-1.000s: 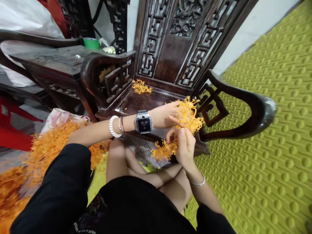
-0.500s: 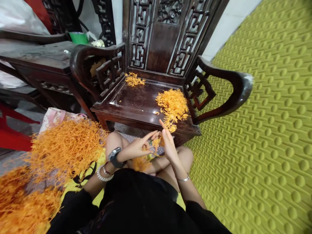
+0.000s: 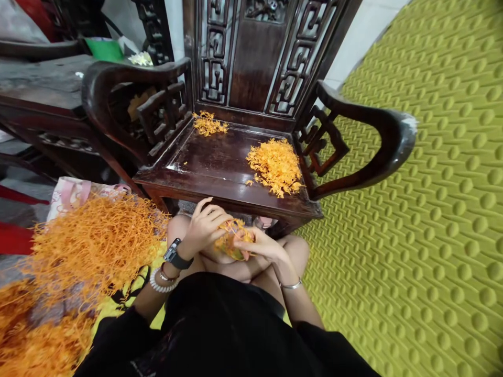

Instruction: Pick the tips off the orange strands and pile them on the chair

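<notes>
My left hand point(image 3: 204, 226) and my right hand point(image 3: 261, 245) meet over my knees, both closed around a small clump of orange strands point(image 3: 232, 239). Just beyond them stands a dark carved wooden chair point(image 3: 220, 162). On its seat lie a larger pile of orange strands point(image 3: 276, 165) at the right and a smaller tuft point(image 3: 207, 124) near the backrest. A big loose heap of orange strands point(image 3: 84, 246) lies on the floor to my left. A dark watch and a white bead bracelet sit on my left wrist, a thin bangle on my right.
A yellow-green studded mat point(image 3: 428, 220) covers the floor to the right. A dark wooden table point(image 3: 43, 94) stands at the left behind the chair arm, with a green object point(image 3: 104, 48) on it. A pink-and-white bag point(image 3: 73, 191) lies beside the heap.
Both hands came back from the chair seat to my knees, leaving the orange pile on the seat. They now close on a small clump; the view shifted slightly.
</notes>
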`<state>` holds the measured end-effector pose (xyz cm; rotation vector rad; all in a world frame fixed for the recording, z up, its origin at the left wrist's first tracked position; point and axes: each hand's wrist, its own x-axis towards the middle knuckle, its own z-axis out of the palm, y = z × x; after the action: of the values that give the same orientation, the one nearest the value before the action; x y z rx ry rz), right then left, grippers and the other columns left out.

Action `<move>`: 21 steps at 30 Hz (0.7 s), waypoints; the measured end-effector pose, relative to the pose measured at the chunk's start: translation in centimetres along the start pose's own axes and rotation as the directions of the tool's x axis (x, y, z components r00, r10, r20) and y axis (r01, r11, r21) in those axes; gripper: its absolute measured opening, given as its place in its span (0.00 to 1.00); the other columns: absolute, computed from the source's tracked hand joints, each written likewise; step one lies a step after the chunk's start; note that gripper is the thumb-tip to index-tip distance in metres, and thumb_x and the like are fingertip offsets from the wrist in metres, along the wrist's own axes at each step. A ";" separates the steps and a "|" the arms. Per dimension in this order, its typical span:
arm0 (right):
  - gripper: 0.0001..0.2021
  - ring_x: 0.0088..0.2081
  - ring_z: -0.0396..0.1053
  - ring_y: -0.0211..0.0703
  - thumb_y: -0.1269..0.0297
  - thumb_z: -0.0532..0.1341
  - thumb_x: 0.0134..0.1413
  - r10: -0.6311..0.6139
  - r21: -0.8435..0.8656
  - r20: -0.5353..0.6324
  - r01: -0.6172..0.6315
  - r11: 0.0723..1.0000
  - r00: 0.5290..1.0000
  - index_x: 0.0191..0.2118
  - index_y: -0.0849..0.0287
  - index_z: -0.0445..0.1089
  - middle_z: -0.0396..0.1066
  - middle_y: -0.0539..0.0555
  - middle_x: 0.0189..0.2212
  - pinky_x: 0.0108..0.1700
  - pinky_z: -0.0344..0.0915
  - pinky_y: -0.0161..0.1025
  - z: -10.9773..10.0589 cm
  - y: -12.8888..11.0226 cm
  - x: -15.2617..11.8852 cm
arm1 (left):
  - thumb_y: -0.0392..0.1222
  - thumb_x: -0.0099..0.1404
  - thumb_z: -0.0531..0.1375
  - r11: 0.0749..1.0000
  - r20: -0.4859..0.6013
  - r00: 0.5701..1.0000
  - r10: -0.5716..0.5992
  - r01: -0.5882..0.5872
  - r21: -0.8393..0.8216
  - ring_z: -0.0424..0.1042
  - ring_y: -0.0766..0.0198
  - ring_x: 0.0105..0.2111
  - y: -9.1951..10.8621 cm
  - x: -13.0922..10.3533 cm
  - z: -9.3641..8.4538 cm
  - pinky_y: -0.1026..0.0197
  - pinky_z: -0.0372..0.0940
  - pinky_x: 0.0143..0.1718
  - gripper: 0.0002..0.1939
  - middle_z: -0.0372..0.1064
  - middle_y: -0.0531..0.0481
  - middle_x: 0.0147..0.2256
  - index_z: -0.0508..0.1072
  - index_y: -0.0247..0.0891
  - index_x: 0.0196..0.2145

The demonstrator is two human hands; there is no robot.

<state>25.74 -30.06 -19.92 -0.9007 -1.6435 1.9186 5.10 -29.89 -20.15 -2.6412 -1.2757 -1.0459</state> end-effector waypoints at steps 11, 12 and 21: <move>0.16 0.23 0.65 0.31 0.56 0.61 0.56 0.019 0.298 -0.034 -0.008 0.954 0.999 0.46 0.61 0.70 0.73 0.53 0.33 0.27 0.66 0.31 -0.3 0.4 -1.1 | 0.43 0.66 0.58 0.981 -0.173 0.966 -0.191 0.192 -0.008 0.71 0.61 0.32 -2.5 -0.8 -0.3 0.57 0.62 0.37 0.07 0.75 0.50 0.31 0.76 0.41 0.35; 0.18 0.24 0.67 0.32 0.55 0.59 0.58 0.043 0.379 -0.010 -0.036 0.925 0.999 0.50 0.59 0.67 0.73 0.55 0.38 0.25 0.66 0.30 -0.4 0.2 -1.4 | 0.44 0.65 0.59 0.977 -0.193 0.958 -0.213 0.215 -0.011 0.71 0.61 0.32 -2.8 -0.8 -0.5 0.57 0.62 0.37 0.07 0.75 0.49 0.32 0.76 0.41 0.34; 0.32 0.31 0.71 0.35 0.51 0.56 0.57 -0.056 0.641 -0.043 0.070 0.764 0.998 0.64 0.49 0.47 0.67 0.60 0.51 0.22 0.66 0.27 0.6 0.0 -2.2 | 0.54 0.60 0.62 0.940 0.169 0.944 -0.284 0.309 -0.143 0.66 0.51 0.53 -1.9 -1.1 -0.6 0.49 0.63 0.53 0.30 0.70 0.43 0.51 0.65 0.41 0.57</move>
<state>26.78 -31.99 -19.46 -0.5597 -0.8549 2.1885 3.00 -29.56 -20.79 -2.7517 -1.7368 -1.0513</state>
